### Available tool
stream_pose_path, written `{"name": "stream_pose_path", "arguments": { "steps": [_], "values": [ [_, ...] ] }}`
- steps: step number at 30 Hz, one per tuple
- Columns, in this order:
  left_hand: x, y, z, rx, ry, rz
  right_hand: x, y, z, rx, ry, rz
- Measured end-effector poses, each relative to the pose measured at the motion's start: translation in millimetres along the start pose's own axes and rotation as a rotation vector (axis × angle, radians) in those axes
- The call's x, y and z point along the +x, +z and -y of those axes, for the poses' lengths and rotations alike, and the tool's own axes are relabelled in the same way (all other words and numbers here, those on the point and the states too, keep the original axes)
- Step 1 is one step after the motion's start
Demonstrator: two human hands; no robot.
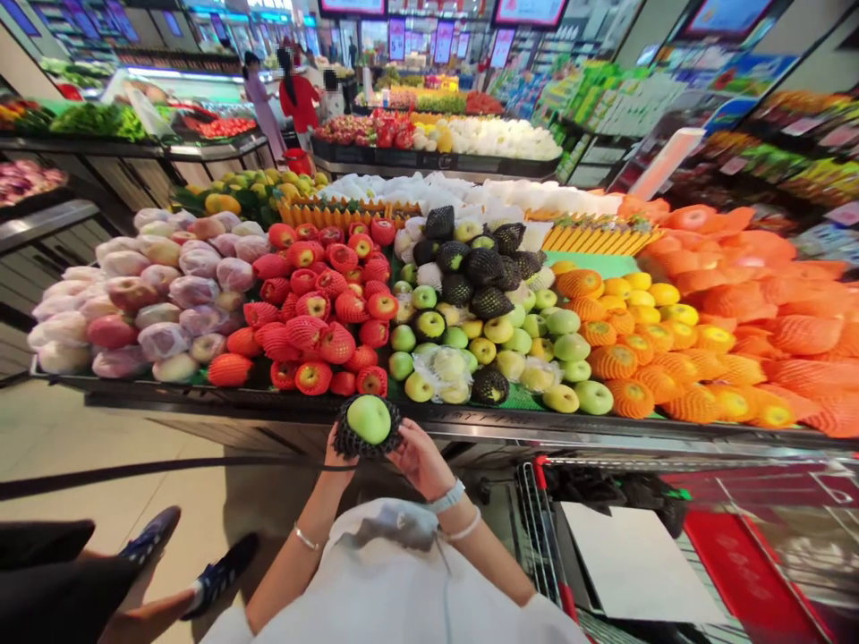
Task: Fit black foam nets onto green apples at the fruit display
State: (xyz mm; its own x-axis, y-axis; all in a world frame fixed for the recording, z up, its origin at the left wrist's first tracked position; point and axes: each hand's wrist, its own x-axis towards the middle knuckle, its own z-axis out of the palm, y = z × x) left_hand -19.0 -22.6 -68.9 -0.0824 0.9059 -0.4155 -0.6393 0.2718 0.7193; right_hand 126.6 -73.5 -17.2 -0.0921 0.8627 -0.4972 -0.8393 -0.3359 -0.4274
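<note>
A green apple [369, 418] sits in a black foam net [345, 440] that I hold at the front edge of the fruit stand. My left hand [335, 452] grips the net from below on the left. My right hand [420, 458] closes on the net's right side, fingers curled at its edge. Just behind lie loose green apples [516, 344], some in black nets [480, 268], some in clear bags.
Red apples in red nets [322, 304], pink-wrapped apples [140, 295] and oranges in orange nets [671, 349] fill the stand [604, 427]. A red shopping cart [704, 537] stands at my right. Another person's feet [194, 563] are at lower left. Shoppers [299, 94] stand far back.
</note>
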Motion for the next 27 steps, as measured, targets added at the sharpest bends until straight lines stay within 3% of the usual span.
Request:
{"name": "stream_pose_path", "arguments": {
  "steps": [4,8,19,23,25,27],
  "values": [
    [0,15.4,-3,0.070,0.140,0.020,-4,5,3,-0.016,0.015,0.095],
    [1,15.2,0,0.140,0.281,0.082,-10,8,5,0.001,0.118,0.133],
    [-6,11.8,-3,0.049,0.241,-0.060,-27,22,15,0.056,0.222,0.225],
    [-5,4.8,2,0.124,0.207,-0.114,-34,30,16,-0.173,0.021,0.375],
    [-4,-0.3,5,0.171,0.235,-0.102,-36,33,14,-0.508,-0.187,0.442],
    [-4,-5.2,9,0.262,0.322,-0.050,-35,35,13,-0.942,-0.492,0.488]
  ]
}}
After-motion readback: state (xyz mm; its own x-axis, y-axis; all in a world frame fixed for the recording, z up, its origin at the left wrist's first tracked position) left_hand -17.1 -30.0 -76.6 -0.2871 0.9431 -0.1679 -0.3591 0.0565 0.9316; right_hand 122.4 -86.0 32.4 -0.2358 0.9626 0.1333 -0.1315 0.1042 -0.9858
